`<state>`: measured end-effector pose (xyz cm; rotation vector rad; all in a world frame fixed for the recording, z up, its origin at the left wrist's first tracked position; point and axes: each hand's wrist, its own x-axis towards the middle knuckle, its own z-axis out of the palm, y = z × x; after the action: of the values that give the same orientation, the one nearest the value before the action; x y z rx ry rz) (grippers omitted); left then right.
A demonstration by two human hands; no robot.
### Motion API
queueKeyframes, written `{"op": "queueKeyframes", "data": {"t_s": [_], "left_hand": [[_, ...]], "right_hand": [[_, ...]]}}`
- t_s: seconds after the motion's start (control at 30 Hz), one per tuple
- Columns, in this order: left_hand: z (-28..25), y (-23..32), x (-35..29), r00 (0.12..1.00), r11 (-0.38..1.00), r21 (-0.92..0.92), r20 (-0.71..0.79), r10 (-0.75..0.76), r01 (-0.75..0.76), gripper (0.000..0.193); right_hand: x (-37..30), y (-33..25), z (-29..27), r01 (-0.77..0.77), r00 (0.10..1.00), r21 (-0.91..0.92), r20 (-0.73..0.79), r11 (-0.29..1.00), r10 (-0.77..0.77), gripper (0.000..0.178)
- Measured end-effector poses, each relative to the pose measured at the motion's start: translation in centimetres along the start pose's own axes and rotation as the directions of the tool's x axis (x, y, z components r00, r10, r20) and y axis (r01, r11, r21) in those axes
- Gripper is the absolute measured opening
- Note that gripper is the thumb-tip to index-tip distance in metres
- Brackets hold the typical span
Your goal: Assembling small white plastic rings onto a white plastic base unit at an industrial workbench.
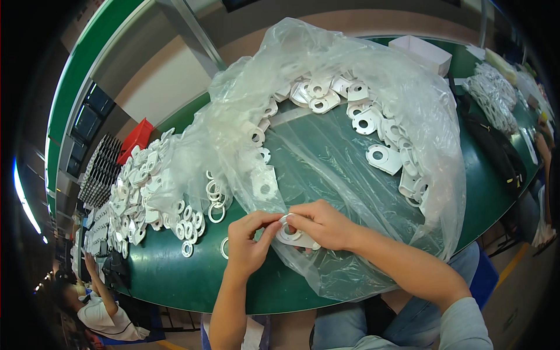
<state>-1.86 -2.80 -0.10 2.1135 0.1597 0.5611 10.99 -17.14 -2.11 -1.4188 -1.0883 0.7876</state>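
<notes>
In front of me, over the near edge of a clear plastic bag (335, 175), I hold a white plastic part (300, 238) with a round hole in it. My right hand (326, 224) is closed on its right side, thumb on top. Thumb and fingers of my left hand (251, 239) are closed in a pinch at its upper left rim. Whether a separate small piece sits between those fingertips is hidden. More white plates with holes (382, 157) lie along the inside of the bag, and one flat plate (265, 184) rests just beyond my left hand.
White rings (216, 212) lie left of the bag, beside a large heap of white parts (137, 192). Behind the heap stand a red bin (135, 141) and stacked dark trays (104, 170). A white box (421, 53) is at the back right. Another person (111, 315) sits at the left.
</notes>
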Motion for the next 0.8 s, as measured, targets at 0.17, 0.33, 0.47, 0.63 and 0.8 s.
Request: {"op": "queueKeyframes", "data": {"t_s": [0.17,0.33,0.47,0.63,0.8], "left_hand": [[1.1,0.4,0.2,0.990,0.999,-0.030,-0.140,0.009,-0.013,0.015],[1.4,1.4,0.0,0.885,0.895,0.291,-0.224,0.407,-0.338,0.026],[1.3,2.1,-0.4,0.780,0.791,0.385,-0.231,0.581,-0.475,0.031],[1.2,2.5,-0.8,0.754,0.766,0.389,-0.225,0.618,-0.512,0.030],[1.4,2.2,-0.8,0.770,0.799,0.332,-0.250,0.588,-0.502,0.028]], "right_hand": [[0.0,-0.3,0.5,0.109,0.962,-0.310,-0.206,0.944,-0.179,0.015],[0.0,-0.8,0.2,0.375,0.765,-0.589,-0.239,0.716,-0.598,0.019],[-0.3,-1.6,0.4,0.515,0.625,-0.622,-0.198,0.589,-0.755,0.027],[-0.4,-1.5,0.5,0.565,0.584,-0.623,-0.162,0.541,-0.795,0.028],[-0.5,-1.6,0.6,0.585,0.571,-0.612,-0.156,0.533,-0.806,0.025]]}}
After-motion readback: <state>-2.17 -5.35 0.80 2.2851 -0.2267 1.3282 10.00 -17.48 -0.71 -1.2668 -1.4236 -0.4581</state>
